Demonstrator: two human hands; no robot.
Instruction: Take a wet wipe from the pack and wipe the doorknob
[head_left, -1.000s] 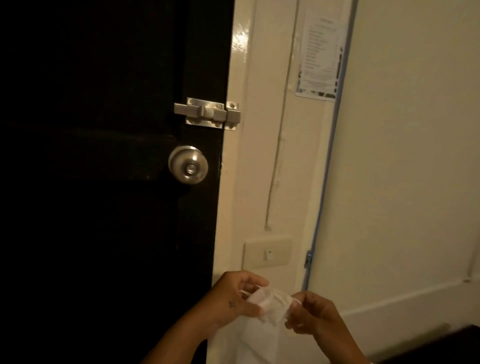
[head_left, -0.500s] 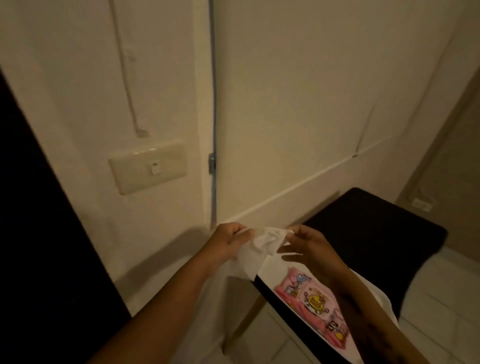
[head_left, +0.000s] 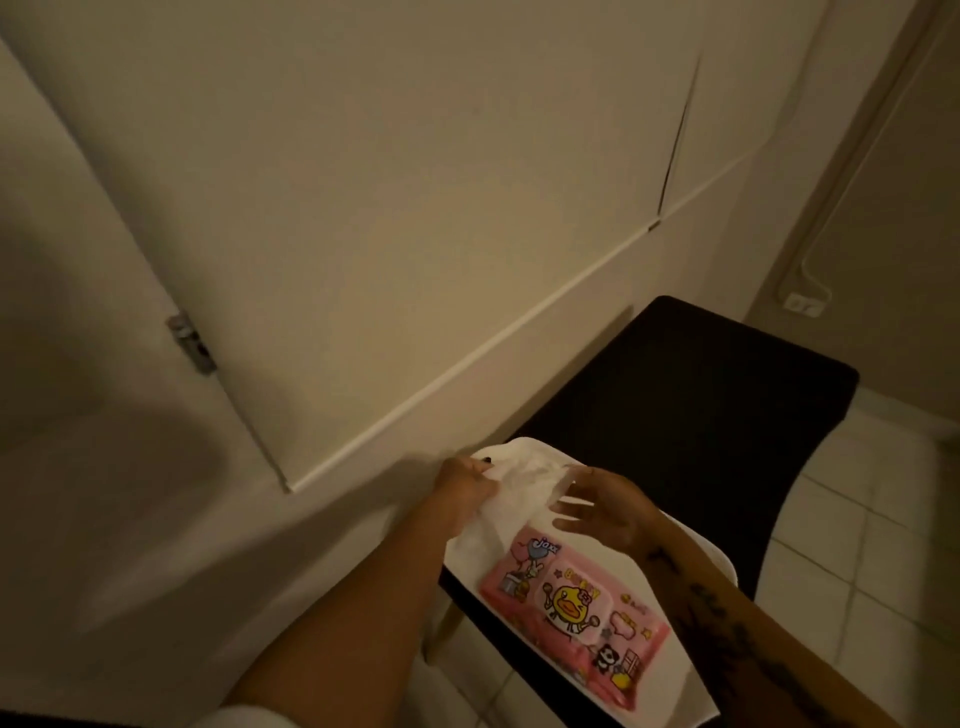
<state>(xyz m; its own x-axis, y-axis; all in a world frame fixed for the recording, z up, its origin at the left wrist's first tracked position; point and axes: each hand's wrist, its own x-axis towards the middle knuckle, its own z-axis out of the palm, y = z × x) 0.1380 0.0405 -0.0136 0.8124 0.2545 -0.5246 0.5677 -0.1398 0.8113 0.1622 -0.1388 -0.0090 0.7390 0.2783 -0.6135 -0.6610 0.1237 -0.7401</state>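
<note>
View: we've swung right and down since half a second ago. The light switch that sat on the wall at left is out of frame now, and the doorknob and latch from a second ago are gone too, so we can't see the doorknob at all.

Left hand (head_left: 465, 486): pinching the wipe (head_left: 519, 480) at its left edge, same kind of grip as before. It sits further right in our view than it did.

Right hand (head_left: 605, 506): fingers spread, thumb and forefinger on the wipe's right end. The rest of the fingers hang loose over the pack. It looks more opened out than half a second ago.

Wipe: white, crumpled, stretched between our two hands just above the far end of the pack. A bit blurry, so we can't tell how far it's unfolded.

Pack (head_left: 576, 605): pink, cartoon duck on the lid flap, lying on a white sheet (head_left: 691, 670) on the counter (head_left: 691, 405). Way more of it shows now; earlier we only caught a sliver at the bottom. The flap looks closed but we wouldn't swear to it.

Counter: dark, pushed up against the wall (head_left: 415, 208), with much more of its top in view than before.

Wall: cream, with a thin trim line running diagonally and a small metal hinge (head_left: 191, 343) at left, which has slid toward the frame edge.

Floor (head_left: 857, 545): pale tiles, lower right.
</note>
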